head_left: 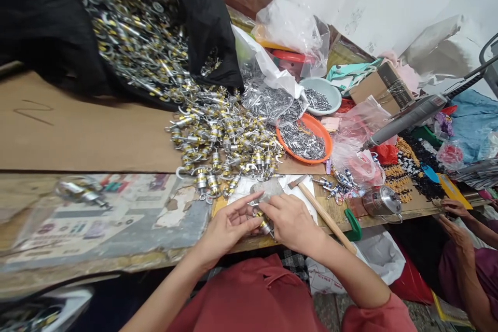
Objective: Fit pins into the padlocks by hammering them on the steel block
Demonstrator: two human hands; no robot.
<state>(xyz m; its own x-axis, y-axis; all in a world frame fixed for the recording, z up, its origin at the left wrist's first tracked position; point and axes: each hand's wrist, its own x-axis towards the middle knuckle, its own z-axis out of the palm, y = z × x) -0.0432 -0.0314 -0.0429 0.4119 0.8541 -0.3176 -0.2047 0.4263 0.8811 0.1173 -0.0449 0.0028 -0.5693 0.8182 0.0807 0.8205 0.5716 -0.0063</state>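
Observation:
At the table's front edge, my left hand (232, 220) and my right hand (295, 223) are close together, both closed on a small silver-and-yellow metal keychain (266, 225). The fingers hide part of it. Just behind them, a grey block (268, 189) rests on a white sheet. A wooden-handled hammer (319, 210) lies beside my right hand, its head on that sheet. Beyond my fingers is a large heap of similar keychains (221, 140), spilling from a black bag (210, 26). One more keychain (83, 194), blurred, lies off to the left.
Small metal parts fill an orange tray (327, 140), a pale bowl (330, 94) and a plastic bag (264, 96). Right of the hammer are a green clamp-like piece (353, 225) and a metal mug (383, 202). A grey tool (408, 119) slants overhead. Another person's hands (457, 225) are at far right.

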